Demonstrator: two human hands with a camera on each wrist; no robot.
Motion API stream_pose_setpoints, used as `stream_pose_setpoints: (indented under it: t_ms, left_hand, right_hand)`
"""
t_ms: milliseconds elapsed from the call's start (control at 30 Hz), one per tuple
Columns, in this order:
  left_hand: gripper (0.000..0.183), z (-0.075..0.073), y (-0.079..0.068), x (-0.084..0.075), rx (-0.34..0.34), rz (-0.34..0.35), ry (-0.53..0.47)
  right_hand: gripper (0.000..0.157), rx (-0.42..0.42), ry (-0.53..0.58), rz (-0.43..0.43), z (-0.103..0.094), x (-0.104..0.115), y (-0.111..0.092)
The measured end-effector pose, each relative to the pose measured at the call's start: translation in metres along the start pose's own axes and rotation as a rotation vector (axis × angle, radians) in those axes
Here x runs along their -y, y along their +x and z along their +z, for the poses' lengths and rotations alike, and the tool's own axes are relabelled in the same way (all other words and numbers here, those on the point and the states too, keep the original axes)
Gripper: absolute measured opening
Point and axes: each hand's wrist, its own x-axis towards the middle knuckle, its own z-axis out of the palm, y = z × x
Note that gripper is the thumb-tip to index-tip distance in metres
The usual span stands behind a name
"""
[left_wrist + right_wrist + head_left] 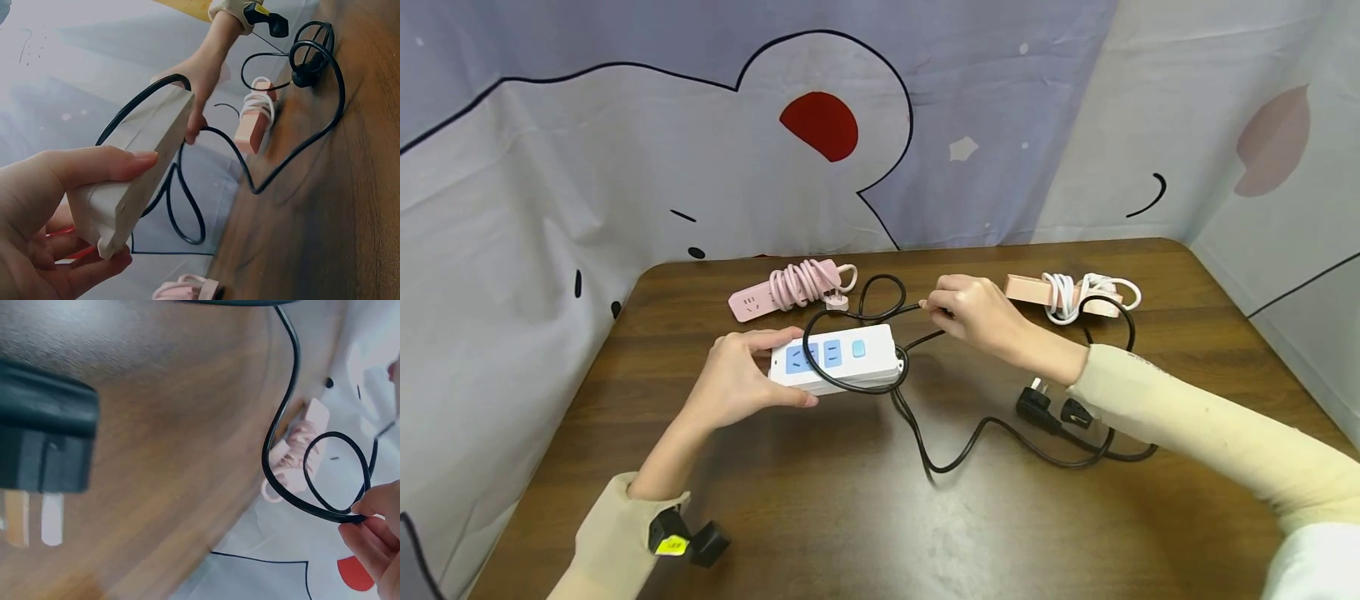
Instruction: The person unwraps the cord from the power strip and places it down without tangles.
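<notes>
My left hand (737, 379) grips the left end of a white power strip (868, 354) with blue socket faces, thumb along one side and fingers along the other. In the left wrist view the strip (147, 150) is held up off the table, tilted. A loop of its black cord (850, 387) passes over the sockets. To the right of the strip, my right hand (973, 312) pinches the cord; in the right wrist view its fingertips (369, 506) hold the black cord (275, 456), which curls into a loop there. The cord's black plug (1036, 408) lies on the table.
A pink power strip (752, 302) wrapped in its pink cord lies at the back left. At the back right lies a peach power strip (1028, 289) wound with white cord. Slack black cord trails over the brown table (820, 517). A printed curtain (587, 167) hangs behind.
</notes>
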Motion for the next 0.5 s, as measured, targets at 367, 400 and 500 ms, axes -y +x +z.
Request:
stream_pose_setpoints:
  t_ms: [367, 400, 500]
  left_hand:
    - [0.075, -0.002, 0.001, 0.012, 0.049, -0.023, 0.055]
    - [0.075, -0.003, 0.000, 0.013, 0.052, -0.025, 0.060]
    - [0.074, -0.004, -0.002, 0.017, 0.054, -0.028, 0.081]
  right_hand:
    - [0.010, -0.081, 0.000, 0.049, -0.024, 0.002, 0.011]
    - [0.010, -0.088, -0.007, 0.044, -0.028, 0.004, 0.011]
    - [0.010, -0.115, -0.031, 0.030, -0.039, 0.007, 0.011]
